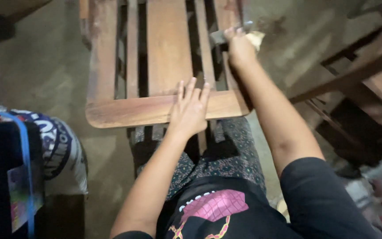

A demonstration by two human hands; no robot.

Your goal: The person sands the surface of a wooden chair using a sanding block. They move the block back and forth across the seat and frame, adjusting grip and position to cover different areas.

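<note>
A brown wooden slatted frame lies in front of me across my lap. My left hand rests flat on its near rail, fingers spread, holding nothing. My right hand reaches further up along the right side of the frame and is closed on a small flat tool with a grey blade. A pale scrap, maybe cloth or paper, shows just behind that hand. The tool's handle is hidden in the fist.
A white printed sack and a dark box with a blue strap sit on the left. More wooden furniture pieces stand on the right, with bags below them. The floor is bare concrete.
</note>
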